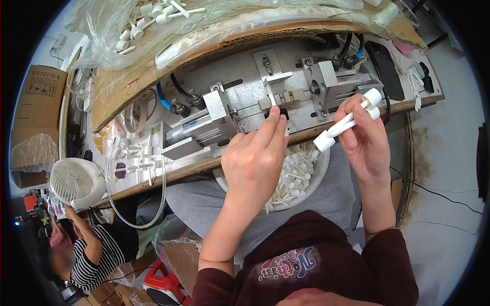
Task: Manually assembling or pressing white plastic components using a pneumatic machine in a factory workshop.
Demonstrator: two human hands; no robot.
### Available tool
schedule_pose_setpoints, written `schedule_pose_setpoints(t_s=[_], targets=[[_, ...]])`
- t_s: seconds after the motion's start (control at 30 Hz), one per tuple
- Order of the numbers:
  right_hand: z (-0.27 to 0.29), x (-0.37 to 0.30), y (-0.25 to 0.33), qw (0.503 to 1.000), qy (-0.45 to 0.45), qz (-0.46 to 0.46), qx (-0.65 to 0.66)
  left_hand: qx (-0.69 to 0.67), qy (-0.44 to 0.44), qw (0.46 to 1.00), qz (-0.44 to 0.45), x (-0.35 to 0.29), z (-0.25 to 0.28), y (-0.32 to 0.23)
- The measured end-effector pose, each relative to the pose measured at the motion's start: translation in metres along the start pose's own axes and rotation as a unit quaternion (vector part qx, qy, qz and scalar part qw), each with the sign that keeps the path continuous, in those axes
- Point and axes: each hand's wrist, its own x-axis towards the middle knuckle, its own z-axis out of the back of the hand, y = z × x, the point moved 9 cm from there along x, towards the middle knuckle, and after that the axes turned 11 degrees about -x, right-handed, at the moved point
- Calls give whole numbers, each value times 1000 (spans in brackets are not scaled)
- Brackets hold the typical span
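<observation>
My left hand (255,158) reaches over the metal fixture at the table's front edge, fingers pressed together. Its fingertips meet the lower end of a slim white plastic stick (271,95) at the small clamp block (279,100); the thumb is mostly hidden. Raised to the right of the fixture, my right hand (365,135) is closed around a few white capped sticks (341,126). Their ribbed round caps point different ways, two up at the right and one down at the left. Below my hands, a white basin (322,176) on my lap holds many similar white pieces.
Pneumatic cylinders (196,130) flank the clamp block, with hoses attached. Cardboard (115,104) topped by a plastic bag of white parts (148,23) covers the far side. A black phone (385,69) lies right. At left are a white fan (76,181) and another person (99,250).
</observation>
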Motion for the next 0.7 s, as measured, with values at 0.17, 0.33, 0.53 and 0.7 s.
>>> schedule_pose_setpoints(t_s=[0.17, 0.33, 0.53, 0.7], targets=[[-9, -5, -9, 999, 10, -35, -8, -419, -2, 897, 140, -7, 3, 14], [-24, -4, -19, 997, 51, -52, -30, -617, 14, 762, 196, -22, -10, 18], [7, 5, 14, 990, -97, 63, -80, -470, -37, 867, 162, -23, 17, 17], [2, 0, 24, 966, -116, 135, -188, -146, -55, 987, 25, -18, -1, 13]])
